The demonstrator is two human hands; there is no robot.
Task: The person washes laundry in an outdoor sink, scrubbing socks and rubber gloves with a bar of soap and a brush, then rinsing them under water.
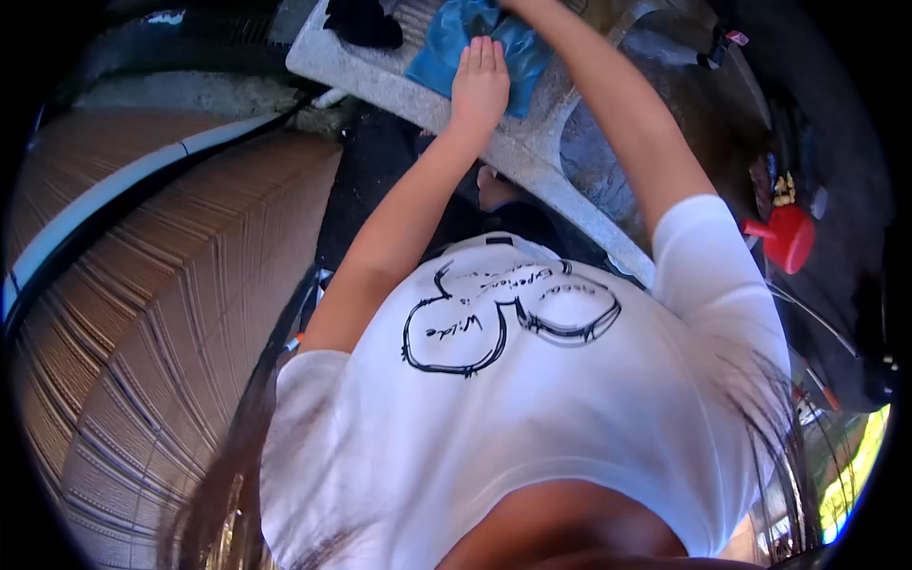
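Observation:
A wet-looking blue cloth [440, 59] lies on the ridged part of a grey stone washbasin [394, 81] at the top of the view. My left hand [482, 78] rests flat on the cloth, its fingers straight and side by side, pointing away from me. My right hand [518, 5] is at the top edge over the far side of the cloth, mostly cut off, so its fingers cannot be made out. Left of the blue cloth, a black cloth [364, 23] sits on the basin's corner.
On the right are the basin's hollow [598, 157] and a red plastic dipper [789, 239]. A pale pipe [95, 197] runs along brown corrugated sheeting [180, 285] at the left. A bare foot [496, 189] shows below the basin's edge.

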